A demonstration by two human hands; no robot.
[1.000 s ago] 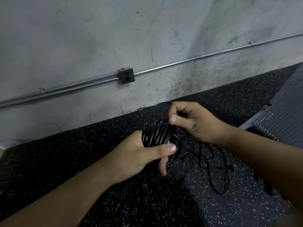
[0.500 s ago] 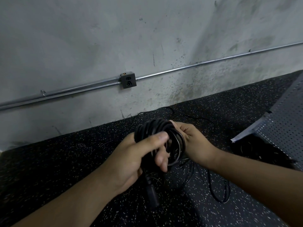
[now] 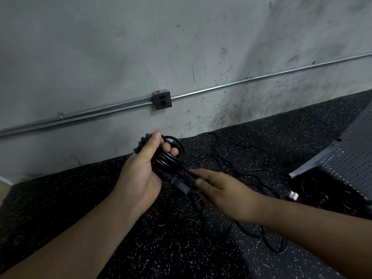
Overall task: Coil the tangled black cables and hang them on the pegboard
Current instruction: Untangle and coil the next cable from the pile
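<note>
My left hand (image 3: 141, 172) grips a coil of thick black cable (image 3: 167, 156), thumb over its top and fingers wrapped through the loops. The cable's black plug (image 3: 181, 185) hangs out below the coil. My right hand (image 3: 219, 190) is just right of the plug, pinching a strand of the same cable between thumb and forefinger. Loose thin black cables (image 3: 231, 162) lie tangled on the speckled floor behind and under my right hand. The grey perforated pegboard (image 3: 350, 158) leans at the right edge.
A concrete wall carries a metal conduit (image 3: 241, 81) and a dark socket box (image 3: 161, 100). Black speckled rubber flooring (image 3: 181, 248) covers the ground. A dark pile of cables with a silver plug (image 3: 293, 195) sits below the pegboard.
My right hand has let go of the coil's side and dropped lower right, now pinching a strand near the plug. My left hand has turned the coil upward and shifted its grip.
</note>
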